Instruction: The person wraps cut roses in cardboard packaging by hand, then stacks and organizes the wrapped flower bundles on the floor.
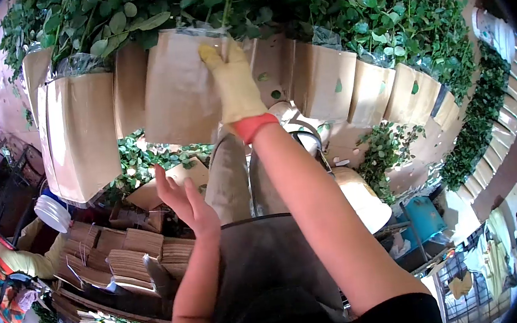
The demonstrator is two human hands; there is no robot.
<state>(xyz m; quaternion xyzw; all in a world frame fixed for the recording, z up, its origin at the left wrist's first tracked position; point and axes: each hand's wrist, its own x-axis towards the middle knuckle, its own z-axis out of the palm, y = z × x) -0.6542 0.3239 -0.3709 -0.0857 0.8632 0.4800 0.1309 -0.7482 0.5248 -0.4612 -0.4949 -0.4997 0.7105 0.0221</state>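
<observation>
My right hand [236, 87], in a yellow glove with a red cuff, grips the upper right side of a cardboard-wrapped bunch of leafy stems [180, 90]. Green leaves spill from the wrap's top, where clear plastic shows. Some of the glove's fingertips are hidden against the cardboard. My left hand [190, 204] is bare and held low in front of my legs, fingers apart, touching nothing. To the left stands another wrapped bunch [80, 134], and several more [329, 80] line up to the right.
Dense green foliage [368, 2] fills the far side. Stacked flat cardboard [135, 252] lies at lower left, beside a person in a patterned top [5, 289] and a white bucket [53, 213]. Fallen leaves [391, 153] cover the floor at right, near a blue crate [424, 219].
</observation>
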